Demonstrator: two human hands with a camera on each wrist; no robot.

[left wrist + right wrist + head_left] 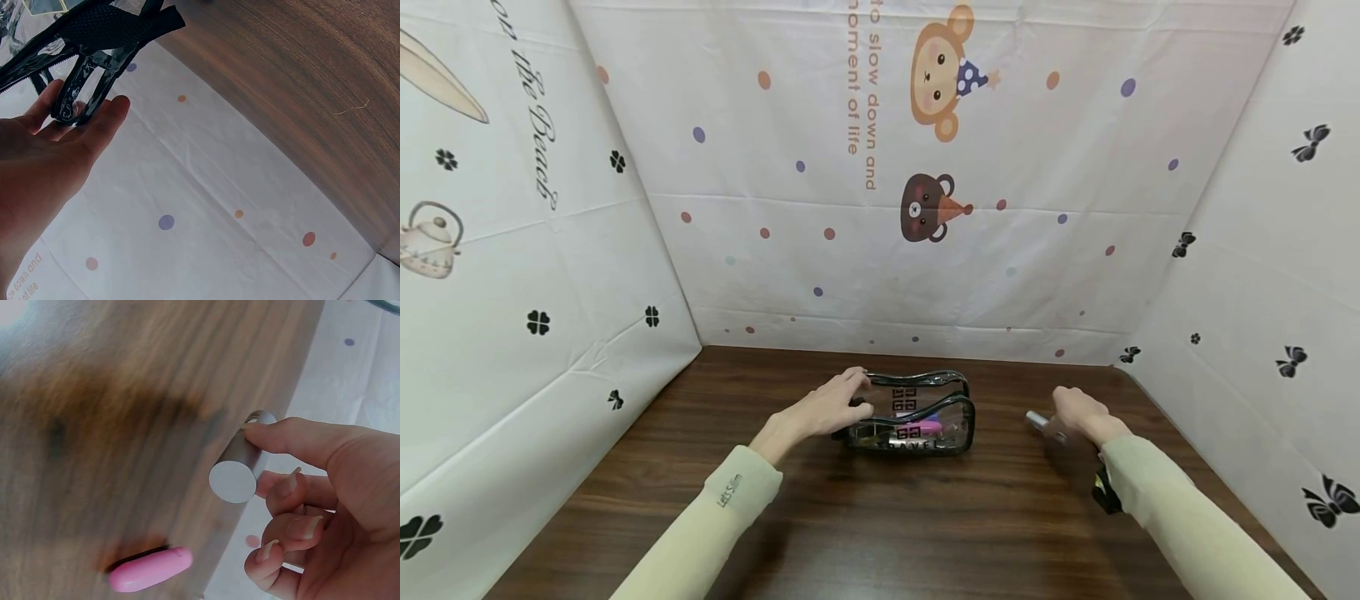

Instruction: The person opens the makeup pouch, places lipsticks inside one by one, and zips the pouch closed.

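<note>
A clear zip pouch (958, 437) with black trim and lettering lies on the brown table, its top parted. Several small items, among them a pink one (929, 427), show through its clear side. My left hand (831, 407) grips the pouch's left end; in the left wrist view its fingers meet a black-edged loop (76, 94) beside the zip. Out to the right, my right hand (1081, 412) holds a short silver cylindrical tube (240, 453), pinched near its far end by the thumb. The other fingers of that hand curl in.
In the right wrist view, a pink rounded item (151, 570) with a dark edge shows against the wood. The brown table (940, 517) meets patterned white sheeting (820, 250) at the back and both sides. A thin thread (353, 109) lies on the wood.
</note>
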